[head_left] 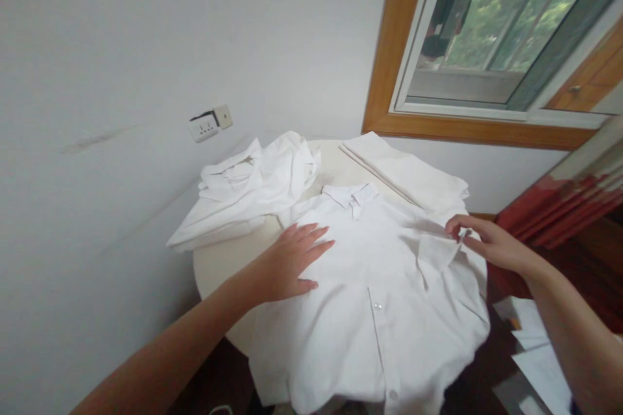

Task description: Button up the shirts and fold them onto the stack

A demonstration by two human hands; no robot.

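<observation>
Left hand: the left hand (292, 259) is spreading open, fingers apart and palm down, and is resting on the left side of the white shirt (335, 311), below its collar.
Right hand: the right hand (474, 243) is bending its fingers and pinching an edge of the shirt's cloth between thumb and forefinger, near the right edge of the surface (214, 272).
Pinched cloth: a pale flap (438, 251) of the shirt is standing out just left of the right hand, its corner pointing toward the near edge.
Shirt: it is lying front up across the middle of the surface, its collar (350, 196) pointing toward the far edge and its lower part hanging over the near edge.
Button front: it is running down toward the near edge, with a button (378, 306) showing midway.
Left pile: a loose heap of white cloth (272, 185) is lying along the far left edge, partly jutting past it.
Right fold: a flat folded white cloth (403, 172) is lying along the far right edge, just beyond the shirt's shoulder.
Wall: a socket (204, 128) is sitting above the left pile.
Window side: a red curtain (559, 201) is hanging beyond the right edge.
</observation>
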